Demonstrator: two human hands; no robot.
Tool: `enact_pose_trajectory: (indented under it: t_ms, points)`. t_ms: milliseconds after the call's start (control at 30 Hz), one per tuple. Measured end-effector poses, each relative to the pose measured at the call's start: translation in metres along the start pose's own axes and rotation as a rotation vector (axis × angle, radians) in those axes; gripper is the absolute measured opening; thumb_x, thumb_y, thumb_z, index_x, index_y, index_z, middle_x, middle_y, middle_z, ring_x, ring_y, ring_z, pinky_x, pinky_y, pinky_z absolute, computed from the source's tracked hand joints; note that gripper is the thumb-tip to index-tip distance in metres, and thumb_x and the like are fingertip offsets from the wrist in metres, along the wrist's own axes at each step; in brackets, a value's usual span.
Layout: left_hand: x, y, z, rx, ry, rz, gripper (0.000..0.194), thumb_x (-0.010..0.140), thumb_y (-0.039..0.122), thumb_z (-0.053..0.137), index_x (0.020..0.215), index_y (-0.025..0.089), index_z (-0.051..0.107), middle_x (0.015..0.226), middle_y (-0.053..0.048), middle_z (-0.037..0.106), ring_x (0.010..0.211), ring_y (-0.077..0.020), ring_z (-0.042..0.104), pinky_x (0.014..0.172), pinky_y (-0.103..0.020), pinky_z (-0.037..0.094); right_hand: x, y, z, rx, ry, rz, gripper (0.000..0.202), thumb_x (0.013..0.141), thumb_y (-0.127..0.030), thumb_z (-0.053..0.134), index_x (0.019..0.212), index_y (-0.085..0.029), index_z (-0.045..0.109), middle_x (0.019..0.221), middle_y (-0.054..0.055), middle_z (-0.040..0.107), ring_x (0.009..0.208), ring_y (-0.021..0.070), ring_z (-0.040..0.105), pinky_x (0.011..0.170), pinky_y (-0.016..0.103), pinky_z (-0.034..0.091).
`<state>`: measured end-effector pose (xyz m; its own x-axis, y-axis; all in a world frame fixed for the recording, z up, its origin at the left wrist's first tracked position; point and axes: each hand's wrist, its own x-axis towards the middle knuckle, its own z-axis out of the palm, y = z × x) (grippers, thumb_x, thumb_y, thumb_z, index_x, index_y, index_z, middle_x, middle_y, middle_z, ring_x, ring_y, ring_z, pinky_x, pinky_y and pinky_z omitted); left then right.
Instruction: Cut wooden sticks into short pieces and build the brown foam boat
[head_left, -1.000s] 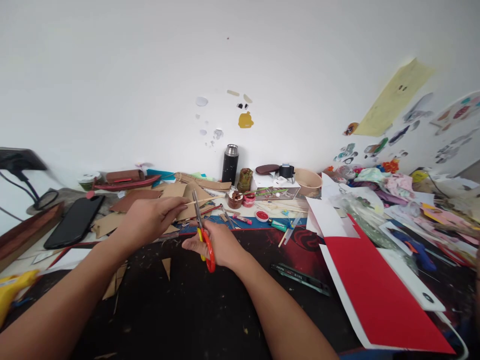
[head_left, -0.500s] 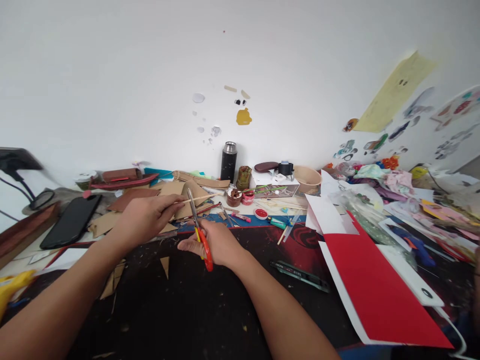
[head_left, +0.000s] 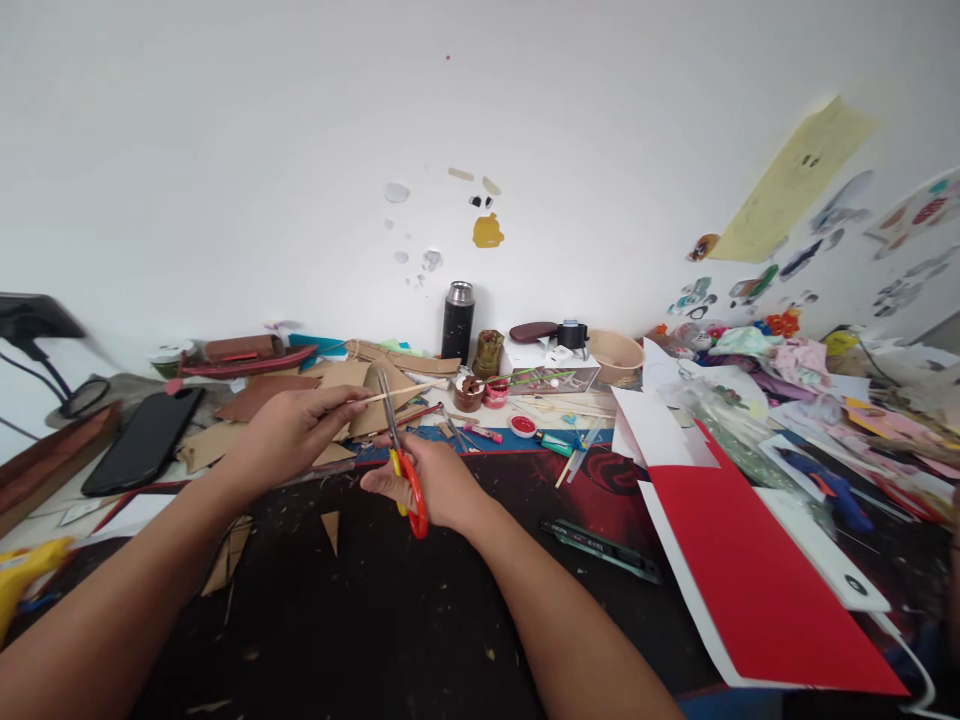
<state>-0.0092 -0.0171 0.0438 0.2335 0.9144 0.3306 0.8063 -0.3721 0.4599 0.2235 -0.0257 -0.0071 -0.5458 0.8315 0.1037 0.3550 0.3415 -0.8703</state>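
Between its fingertips my left hand [head_left: 300, 430] pinches a thin pale wooden stick [head_left: 421, 387], which points to the right. My right hand [head_left: 431, 480] grips a pair of scissors [head_left: 411, 490] with red and yellow handles. Their metal blades point up and cross the stick just right of my left fingertips. Whether the blades have bitten into the wood I cannot tell. Below the hands, a small cardboard triangle [head_left: 331, 532] lies on the black desk mat [head_left: 360, 630].
A green-black utility knife [head_left: 600, 550] lies right of my right forearm, beside a red sheet [head_left: 757, 570]. Behind stand a black flask [head_left: 457, 325], paint jars [head_left: 469, 395] and a beige bowl [head_left: 615, 355]. A phone [head_left: 142, 440] and cardboard scraps [head_left: 225, 560] are at left.
The stick reaches farther right past the blades and tilts up slightly more. My right hand and the scissors have shifted a little to the right.
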Motion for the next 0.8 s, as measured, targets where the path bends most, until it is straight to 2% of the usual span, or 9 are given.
enact_pose_trajectory:
  t_ms: [133, 367, 667, 800]
  points:
    - [-0.0007, -0.0014, 0.0007, 0.024, 0.012, 0.012, 0.051, 0.102, 0.061, 0.048, 0.114, 0.026, 0.082, 0.105, -0.008, 0.085, 0.094, -0.0291, 0.076, 0.078, -0.032, 0.052, -0.0007, 0.0001, 0.0001, 0.024, -0.016, -0.006, 0.060, 0.088, -0.056, 0.087, 0.136, -0.025, 0.070, 0.102, 0.003, 0.084, 0.108, 0.0277, 0.080, 0.091, 0.033, 0.057]
    - [-0.0012, -0.0052, 0.0018, 0.086, 0.024, 0.041, 0.051, 0.104, 0.059, 0.047, 0.114, 0.024, 0.082, 0.106, -0.010, 0.085, 0.094, -0.0292, 0.076, 0.078, -0.032, 0.052, -0.0012, 0.0028, 0.0019, 0.060, -0.026, -0.010, 0.061, 0.086, -0.056, 0.089, 0.133, -0.023, 0.068, 0.098, 0.004, 0.083, 0.096, 0.0263, 0.081, 0.083, 0.031, 0.057]
    - [-0.0018, -0.0081, 0.0033, 0.135, 0.037, 0.077, 0.055, 0.105, 0.061, 0.043, 0.114, 0.025, 0.083, 0.107, -0.009, 0.086, 0.093, -0.0282, 0.077, 0.076, -0.032, 0.053, -0.0003, 0.0032, 0.0008, 0.054, -0.063, 0.022, 0.061, 0.088, -0.062, 0.086, 0.132, -0.025, 0.068, 0.097, 0.003, 0.083, 0.089, 0.0257, 0.079, 0.082, 0.033, 0.055]
    - [-0.0022, -0.0063, 0.0031, 0.172, 0.035, 0.082, 0.054, 0.105, 0.058, 0.044, 0.112, 0.024, 0.084, 0.106, -0.010, 0.086, 0.090, -0.0285, 0.078, 0.073, -0.032, 0.053, -0.0004, -0.0009, -0.0009, -0.021, -0.017, 0.016, 0.059, 0.086, -0.065, 0.085, 0.125, -0.023, 0.072, 0.090, 0.002, 0.080, 0.088, 0.0259, 0.078, 0.078, 0.031, 0.054]
